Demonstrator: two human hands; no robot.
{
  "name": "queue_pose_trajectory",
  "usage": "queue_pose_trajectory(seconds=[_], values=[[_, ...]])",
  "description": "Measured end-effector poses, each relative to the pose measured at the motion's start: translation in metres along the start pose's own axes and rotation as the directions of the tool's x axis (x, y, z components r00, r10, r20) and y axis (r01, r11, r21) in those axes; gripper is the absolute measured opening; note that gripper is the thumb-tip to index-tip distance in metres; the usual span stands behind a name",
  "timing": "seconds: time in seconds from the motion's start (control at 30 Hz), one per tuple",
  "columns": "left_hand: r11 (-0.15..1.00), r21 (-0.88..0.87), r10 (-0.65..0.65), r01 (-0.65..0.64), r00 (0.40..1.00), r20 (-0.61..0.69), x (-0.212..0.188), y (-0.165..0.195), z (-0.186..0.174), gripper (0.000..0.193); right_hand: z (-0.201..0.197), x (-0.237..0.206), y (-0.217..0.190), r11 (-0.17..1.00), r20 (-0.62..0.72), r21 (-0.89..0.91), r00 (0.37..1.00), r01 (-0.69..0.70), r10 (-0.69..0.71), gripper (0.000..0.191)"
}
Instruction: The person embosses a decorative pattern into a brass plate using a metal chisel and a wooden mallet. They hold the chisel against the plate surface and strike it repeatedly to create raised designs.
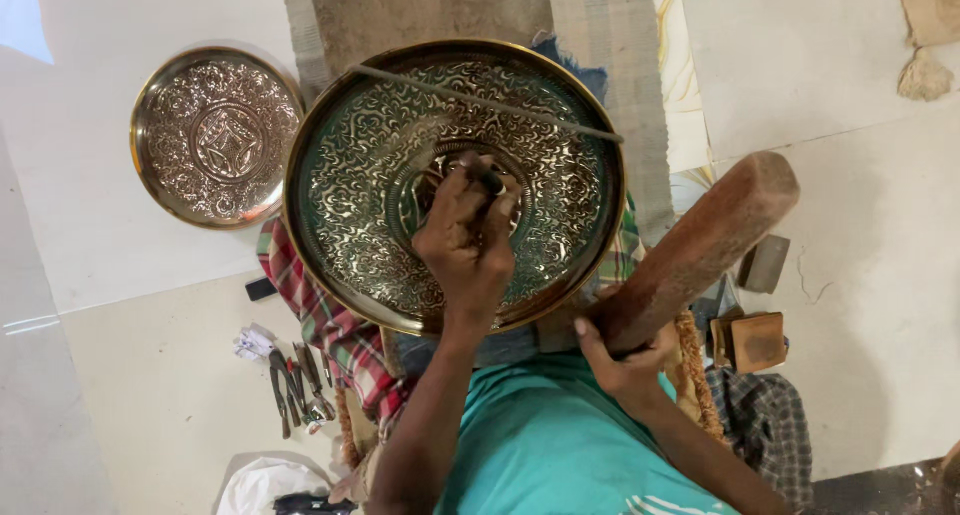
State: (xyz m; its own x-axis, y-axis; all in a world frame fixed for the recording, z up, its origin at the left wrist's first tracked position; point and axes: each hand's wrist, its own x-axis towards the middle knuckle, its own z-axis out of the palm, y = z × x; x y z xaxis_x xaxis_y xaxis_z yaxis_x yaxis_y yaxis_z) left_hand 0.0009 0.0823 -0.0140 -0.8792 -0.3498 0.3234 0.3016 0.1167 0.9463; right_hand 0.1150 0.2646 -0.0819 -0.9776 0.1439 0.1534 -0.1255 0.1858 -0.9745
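The left hand (465, 240) is closed around a small punch (490, 182), its tip set near the centre of the big engraved brass tray (350, 165) — upright, likely so a blow lands true. The right hand (620, 360) grips a thick wooden mallet (700, 245), raised just beside the tray's rim. The tray rests on checked cloth (330, 325) — probably as padding. A smaller tray (215, 135) lies on the floor (120, 375); more punches (298, 385) lie near.

Smaller engraved plate (217, 135), pliers (297, 385) & wood blocks (757, 341) on floor.
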Motion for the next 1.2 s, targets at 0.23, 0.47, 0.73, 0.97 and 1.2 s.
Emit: queue_pose_trajectory(seconds=[0.23, 0.47, 0.73, 0.97, 1.2], values=[[0.998, 0.065, 0.003, 0.005, 0.994, -0.110, -0.014, -0.021, -0.001, 0.027, -0.013, 0.051, -0.030, 0.991, 0.074, -0.121, 0.995, -0.059, 0.068, 0.028], [0.948, 0.257, 0.216, -0.188, 0.972, -0.086, -0.016, -0.027, 0.000, 0.017, -0.031, 0.108, -0.073, 0.879, 0.217, -0.443, 0.972, 0.175, -0.084, 0.048], [0.972, 0.177, 0.176, -0.158, 0.980, -0.096, -0.015, -0.029, 0.004, 0.019, -0.042, 0.165, -0.125, 0.878, 0.493, -0.386, 0.868, 0.282, -0.062, 0.049], [0.929, 0.316, 0.232, -0.191, 0.968, -0.097, -0.021, -0.043, 0.000, 0.024, -0.037, 0.203, -0.191, 0.268, 0.657, -0.753, 0.661, 0.601, 0.363, 0.049], [0.842, 0.482, 0.323, -0.243, 0.942, -0.088, -0.026, -0.060, -0.003, 0.020, -0.013, 0.204, -0.195, 0.450, 0.757, -0.625, 0.636, 0.638, 0.149, 0.052]])
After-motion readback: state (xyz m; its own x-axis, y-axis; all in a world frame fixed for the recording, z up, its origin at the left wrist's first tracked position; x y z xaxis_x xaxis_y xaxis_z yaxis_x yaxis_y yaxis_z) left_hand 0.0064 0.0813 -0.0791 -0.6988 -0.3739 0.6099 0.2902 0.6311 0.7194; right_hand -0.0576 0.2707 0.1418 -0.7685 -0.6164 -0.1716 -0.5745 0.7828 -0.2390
